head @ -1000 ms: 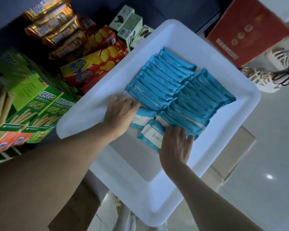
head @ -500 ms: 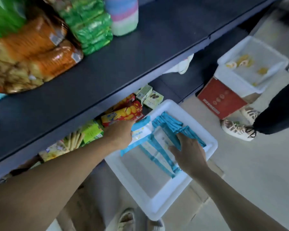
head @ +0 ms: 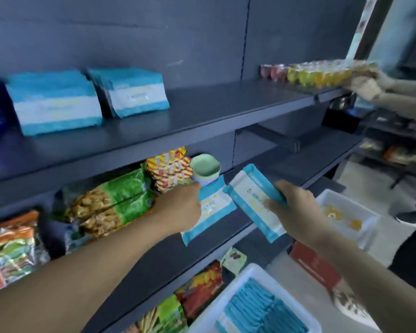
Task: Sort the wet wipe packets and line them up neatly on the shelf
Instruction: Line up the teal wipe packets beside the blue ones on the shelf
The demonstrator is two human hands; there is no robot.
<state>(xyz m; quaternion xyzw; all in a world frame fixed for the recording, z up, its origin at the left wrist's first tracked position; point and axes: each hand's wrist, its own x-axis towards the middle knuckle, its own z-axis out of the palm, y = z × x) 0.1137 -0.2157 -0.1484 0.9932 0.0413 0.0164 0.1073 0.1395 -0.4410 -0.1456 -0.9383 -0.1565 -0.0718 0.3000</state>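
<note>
Packets [head: 135, 92] partly shelved: two upright blue-and-white groups near the left of the upper shelf [head: 226, 109], side by side, faces out, fairly even. Plenty left: a full row on edge in the white bin [head: 228, 306] below, low right. Two more batches in transit, so roughly midway at a guess, perhaps less. Left hand [head: 178, 210] gripping one batch [head: 209, 210], fingers hidden behind it, batch sticking out to the right of the knuckles, tilted. Right hand [head: 296, 207] wrapped round a second batch [head: 252, 200], thumb on its face, batch slanting up and leftward from the palm. Both batches nearly touching, level with the middle shelf's edge, well below the shelved groups. Ample bare shelf to the right of those for the next placement.
</note>
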